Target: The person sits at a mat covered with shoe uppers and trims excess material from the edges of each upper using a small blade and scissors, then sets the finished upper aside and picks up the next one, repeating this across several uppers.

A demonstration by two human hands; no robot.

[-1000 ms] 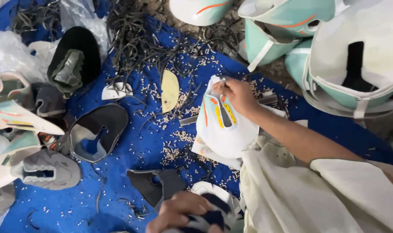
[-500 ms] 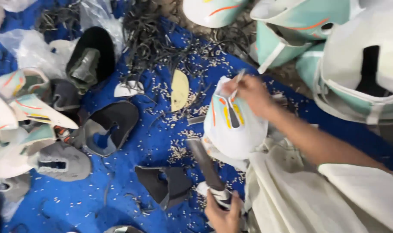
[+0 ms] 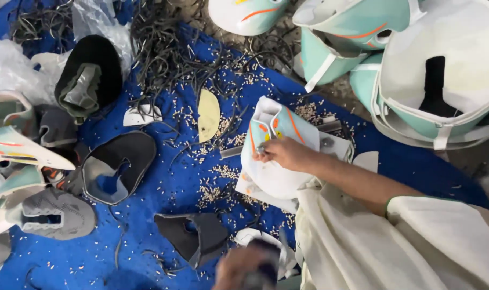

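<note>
On the blue sheet [image 3: 147, 236], right hand [image 3: 287, 154] pinches a white shoe upper [image 3: 274, 172]; left hand [image 3: 239, 268] blurred, grip unclear.

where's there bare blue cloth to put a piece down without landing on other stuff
The barest blue cloth lies bottom left, bordered by the grey knit upper, the black upper and the dark grey piece. Another strip runs far right below the mint uppers. The top centre is crowded with black trimmings and pale chips.
</note>
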